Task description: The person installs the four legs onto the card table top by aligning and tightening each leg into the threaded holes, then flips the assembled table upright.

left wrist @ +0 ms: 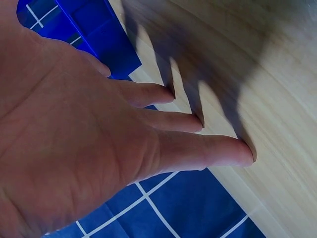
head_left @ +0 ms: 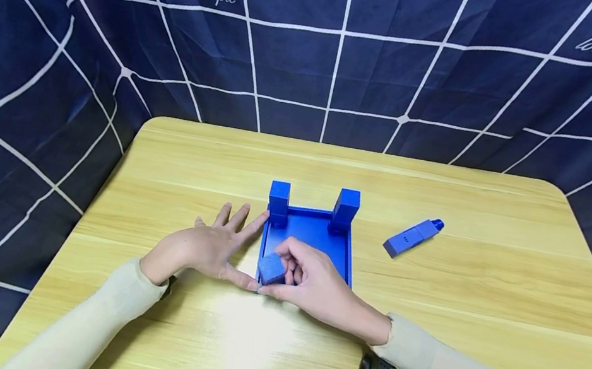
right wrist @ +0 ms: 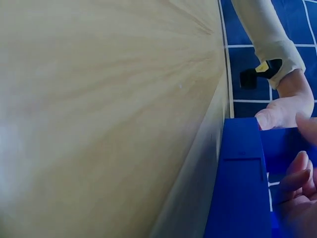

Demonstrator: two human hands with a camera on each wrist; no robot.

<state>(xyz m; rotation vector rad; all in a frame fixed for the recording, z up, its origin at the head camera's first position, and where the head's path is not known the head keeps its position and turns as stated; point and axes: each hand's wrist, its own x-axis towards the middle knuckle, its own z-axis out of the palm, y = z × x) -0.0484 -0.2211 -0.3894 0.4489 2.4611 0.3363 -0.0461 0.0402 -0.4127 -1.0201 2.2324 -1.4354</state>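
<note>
A square blue tray with a raised rim (head_left: 349,262) lies on the table. Two upright blue posts, one at the far left corner (head_left: 279,201) and one at the far right (head_left: 346,208), rise from it. My right hand (head_left: 318,283) pinches a blue post (head_left: 272,269) over the near left corner, its square top showing and its lower part hidden. My left hand (head_left: 212,248) spreads along the tray's left side, the thumb at the near corner and a fingertip by the far left post. In the left wrist view, straight fingers (left wrist: 198,148) reach down to the tabletop.
A loose blue post (head_left: 411,237) with a round peg at one end lies on the wooden table (head_left: 487,289), right of the tray. Dark blue cloth with white grid lines (head_left: 291,62) hangs behind and along both sides.
</note>
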